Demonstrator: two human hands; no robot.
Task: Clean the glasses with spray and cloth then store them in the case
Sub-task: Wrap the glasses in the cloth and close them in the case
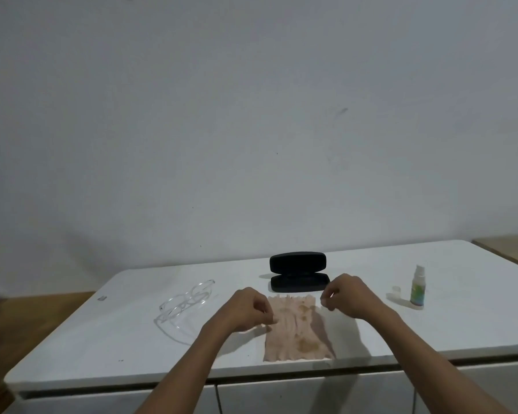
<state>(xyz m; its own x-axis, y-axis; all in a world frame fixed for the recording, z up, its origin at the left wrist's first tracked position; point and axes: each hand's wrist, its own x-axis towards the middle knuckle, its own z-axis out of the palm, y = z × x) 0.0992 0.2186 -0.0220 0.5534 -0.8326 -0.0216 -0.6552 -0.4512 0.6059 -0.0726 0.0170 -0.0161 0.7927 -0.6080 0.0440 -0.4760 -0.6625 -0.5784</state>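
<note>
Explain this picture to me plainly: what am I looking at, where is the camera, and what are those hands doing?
There is no machine here. One camera, worn on a person's head, looks forward and down, so both bare arms reach in from below. The left hand and right hand pinch the far corners of a stained pinkish cloth spread on a white tabletop. Left of the cloth lie clear glasses, untouched. Behind the cloth sits an open black case. To the right stands a small spray bottle, with what seems to be its cap beside it.

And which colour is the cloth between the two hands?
The cloth is pale pink with brownish stains, seen best in the head view.
</note>
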